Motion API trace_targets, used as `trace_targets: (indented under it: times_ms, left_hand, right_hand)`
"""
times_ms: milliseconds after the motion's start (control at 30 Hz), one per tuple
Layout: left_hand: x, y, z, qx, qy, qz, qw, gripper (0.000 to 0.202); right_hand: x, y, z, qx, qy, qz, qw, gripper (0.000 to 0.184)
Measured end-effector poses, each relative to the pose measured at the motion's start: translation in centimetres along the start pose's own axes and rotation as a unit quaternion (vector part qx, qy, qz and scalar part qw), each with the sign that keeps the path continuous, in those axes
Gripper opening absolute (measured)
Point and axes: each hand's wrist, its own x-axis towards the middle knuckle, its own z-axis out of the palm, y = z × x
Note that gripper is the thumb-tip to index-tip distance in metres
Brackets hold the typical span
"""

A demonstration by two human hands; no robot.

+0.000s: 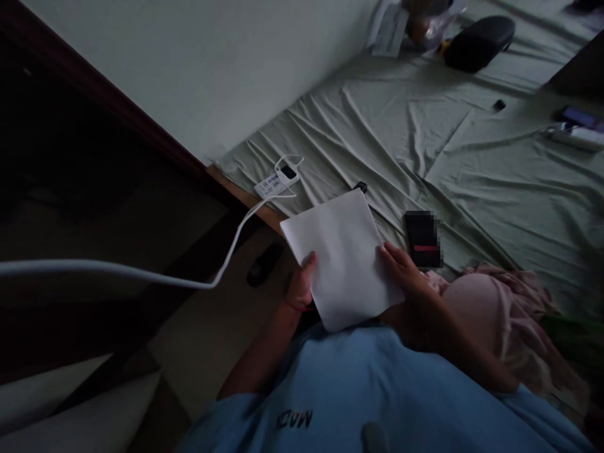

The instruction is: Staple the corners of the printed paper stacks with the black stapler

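Note:
I hold a blank white sheet of paper (344,258) in front of my chest with both hands. My left hand (301,286) grips its left edge, thumb on top. My right hand (401,267) pinches the right edge, fingers closed on the paper. The sheet hangs over the edge of a bed covered with a pale green sheet (472,157). A dark phone (421,239) lies on the bed just beyond my right hand.
A white charger with a cable (282,179) lies near the bed's corner; the cable runs left across the dark floor. A black case (479,41) and bags sit at the far end. Pink cloth (500,308) lies by my right arm. A dark slipper (264,264) is on the floor.

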Motion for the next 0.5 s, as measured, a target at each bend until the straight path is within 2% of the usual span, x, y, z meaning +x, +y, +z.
trace_targets:
  times_ms: [133,267,400,500]
  left_hand:
    - [0.1,-0.5,0.3,-0.037,-0.022,0.003,0.999,0.062]
    - [0.1,-0.6,0.6,-0.064,-0.003,-0.018,0.998,0.065]
    - [0.3,-0.8,0.5,-0.056,-0.013,-0.046,0.997,0.072]
    - [0.4,-1.0,0.4,-0.043,-0.017,-0.042,0.998,0.074]
  right_hand:
    - [0.1,0.6,-0.2,-0.017,-0.003,-0.011,1.0,0.048]
    - [0.2,1.3,-0.9,-0.048,-0.016,-0.019,0.999,0.05]
    - [-0.3,1.5,-0.9,-0.058,-0.022,0.013,0.998,0.048]
    - [-0.5,1.2,-0.9,-0.047,-0.006,0.006,0.999,0.046]
